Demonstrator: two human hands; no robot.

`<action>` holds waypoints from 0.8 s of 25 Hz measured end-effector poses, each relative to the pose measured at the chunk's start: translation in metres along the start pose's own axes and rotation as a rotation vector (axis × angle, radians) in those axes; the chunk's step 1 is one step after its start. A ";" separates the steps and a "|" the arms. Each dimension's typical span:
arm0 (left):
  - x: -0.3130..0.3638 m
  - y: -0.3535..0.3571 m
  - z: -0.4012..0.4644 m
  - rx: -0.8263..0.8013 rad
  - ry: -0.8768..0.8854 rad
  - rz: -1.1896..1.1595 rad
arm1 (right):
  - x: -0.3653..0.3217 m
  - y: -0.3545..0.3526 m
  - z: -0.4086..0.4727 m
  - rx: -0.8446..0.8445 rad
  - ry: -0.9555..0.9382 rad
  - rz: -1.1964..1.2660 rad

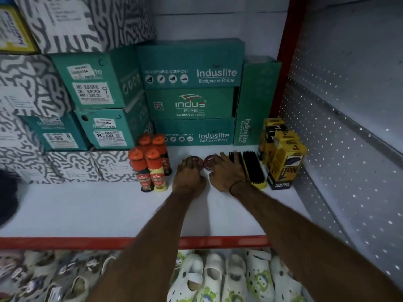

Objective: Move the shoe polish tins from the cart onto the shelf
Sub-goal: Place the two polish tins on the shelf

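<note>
Two round dark-red shoe polish tins lie side by side on the white shelf (109, 205), near its back. My left hand (188, 177) covers the left tin (194, 160), fingers curled over its rim. My right hand (226, 171) rests on the right tin (209, 162), fingers spread across it and reaching toward the brushes. Most of each tin is hidden under the hands. The cart is out of view.
Several orange-capped Kiwi polish bottles (148, 168) stand left of the tins. Black shoe brushes (250, 166) and yellow boxes (283, 155) stand to the right. Green shoe boxes (192, 94) are stacked behind. A red shelf edge (87, 241) runs in front; white clogs (218, 277) lie below.
</note>
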State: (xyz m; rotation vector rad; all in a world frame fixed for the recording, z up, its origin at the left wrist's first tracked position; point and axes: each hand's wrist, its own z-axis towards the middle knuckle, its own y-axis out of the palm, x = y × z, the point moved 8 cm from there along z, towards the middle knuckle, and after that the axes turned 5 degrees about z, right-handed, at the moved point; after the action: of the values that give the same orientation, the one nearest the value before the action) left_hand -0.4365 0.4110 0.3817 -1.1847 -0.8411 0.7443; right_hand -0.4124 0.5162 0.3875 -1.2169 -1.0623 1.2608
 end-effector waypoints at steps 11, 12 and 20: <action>-0.001 -0.063 -0.081 0.117 0.152 -0.094 | -0.033 -0.047 -0.062 0.180 0.036 0.085; -0.006 -0.073 -0.098 0.162 0.163 -0.130 | -0.046 -0.054 -0.073 0.243 0.022 0.095; -0.117 -0.099 -0.249 0.501 0.002 0.116 | -0.199 -0.053 -0.154 0.582 -0.291 0.185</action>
State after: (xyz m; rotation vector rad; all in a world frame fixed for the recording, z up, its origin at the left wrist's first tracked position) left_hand -0.2735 0.1716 0.4193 -0.7871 -0.5405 0.9806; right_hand -0.2651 0.3126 0.4404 -0.7075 -0.7082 1.7755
